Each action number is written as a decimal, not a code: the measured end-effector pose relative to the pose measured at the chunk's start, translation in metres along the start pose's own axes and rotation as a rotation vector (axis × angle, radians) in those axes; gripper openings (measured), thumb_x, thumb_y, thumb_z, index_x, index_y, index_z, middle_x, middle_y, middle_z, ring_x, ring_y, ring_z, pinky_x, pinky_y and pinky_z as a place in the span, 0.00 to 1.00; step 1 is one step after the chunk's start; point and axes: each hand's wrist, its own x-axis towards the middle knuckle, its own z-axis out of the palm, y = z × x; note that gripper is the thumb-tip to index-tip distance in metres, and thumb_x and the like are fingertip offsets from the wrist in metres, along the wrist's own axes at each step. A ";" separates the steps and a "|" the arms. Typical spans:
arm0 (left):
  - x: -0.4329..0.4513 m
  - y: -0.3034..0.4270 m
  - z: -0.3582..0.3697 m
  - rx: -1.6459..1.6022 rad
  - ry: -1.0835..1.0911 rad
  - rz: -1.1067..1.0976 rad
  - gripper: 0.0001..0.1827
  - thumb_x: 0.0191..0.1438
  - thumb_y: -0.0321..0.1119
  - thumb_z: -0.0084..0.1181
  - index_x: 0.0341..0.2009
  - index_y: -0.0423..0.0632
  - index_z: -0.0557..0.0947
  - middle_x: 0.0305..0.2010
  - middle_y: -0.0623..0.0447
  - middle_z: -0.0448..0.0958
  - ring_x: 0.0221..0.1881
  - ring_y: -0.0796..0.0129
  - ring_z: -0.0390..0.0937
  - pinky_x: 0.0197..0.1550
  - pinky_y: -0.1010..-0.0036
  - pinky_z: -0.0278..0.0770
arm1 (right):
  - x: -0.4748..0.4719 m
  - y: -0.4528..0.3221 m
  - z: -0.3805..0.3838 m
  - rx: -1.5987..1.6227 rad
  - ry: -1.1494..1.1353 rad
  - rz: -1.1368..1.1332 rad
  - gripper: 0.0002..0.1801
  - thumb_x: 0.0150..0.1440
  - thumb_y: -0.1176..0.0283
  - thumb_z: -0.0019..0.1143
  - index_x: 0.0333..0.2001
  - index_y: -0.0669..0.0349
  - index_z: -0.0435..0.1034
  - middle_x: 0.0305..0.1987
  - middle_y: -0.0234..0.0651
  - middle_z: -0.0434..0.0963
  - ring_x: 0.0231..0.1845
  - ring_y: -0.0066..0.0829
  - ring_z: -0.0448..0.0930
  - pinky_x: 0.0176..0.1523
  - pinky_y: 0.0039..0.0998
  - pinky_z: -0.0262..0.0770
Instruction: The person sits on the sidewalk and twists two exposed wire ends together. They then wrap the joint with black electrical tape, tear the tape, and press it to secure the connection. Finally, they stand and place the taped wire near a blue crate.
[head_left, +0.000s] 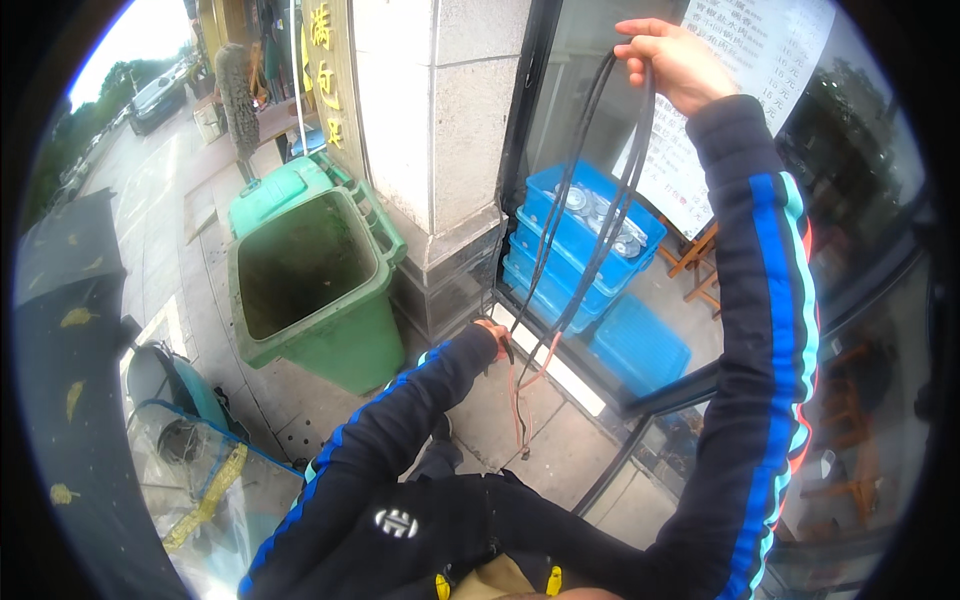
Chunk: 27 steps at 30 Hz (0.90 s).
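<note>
My right hand (667, 60) is raised high at the upper right, its fingers closed around the top of a long loop of black cable (624, 187). From there the strands hang down past a glass pane. Lower and to the left, my left hand (495, 335) grips part of the same cable near a wall corner. A pinkish-red length of cord (517, 405) dangles below that hand, its end just above the paving as seen from here. The left fingers are partly hidden by the sleeve and strands.
A green wheeled bin (322, 360) with its lid thrown back stands to my left. Behind the glass are stacked blue plastic crates (551, 247). A tiled pillar (469, 112), a glass door frame (622, 461) and a plastic-draped scooter-like object (202, 450) surround me.
</note>
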 end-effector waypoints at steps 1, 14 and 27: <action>0.012 0.018 0.005 0.024 -0.033 0.028 0.12 0.58 0.36 0.53 0.31 0.40 0.81 0.27 0.44 0.79 0.27 0.57 0.80 0.31 0.65 0.83 | 0.010 0.006 0.002 -0.003 0.006 0.002 0.22 0.60 0.78 0.47 0.59 0.67 0.64 0.41 0.39 0.77 0.26 0.18 0.75 0.35 0.20 0.76; -0.007 0.357 0.056 0.268 -0.594 0.562 0.13 0.65 0.38 0.49 0.42 0.39 0.77 0.22 0.56 0.71 0.26 0.69 0.75 0.37 0.69 0.80 | 0.131 0.120 0.002 0.708 0.342 0.069 0.12 0.56 0.84 0.47 0.45 0.76 0.63 0.41 0.48 0.71 0.41 0.43 0.77 0.52 0.39 0.80; 0.015 0.537 0.049 0.043 -0.082 0.683 0.12 0.62 0.39 0.51 0.27 0.50 0.72 0.14 0.69 0.52 0.11 0.83 0.47 0.13 0.83 0.44 | 0.156 0.268 -0.019 0.195 0.032 0.025 0.29 0.59 0.79 0.48 0.65 0.63 0.56 0.34 0.35 0.73 0.34 0.26 0.78 0.37 0.26 0.79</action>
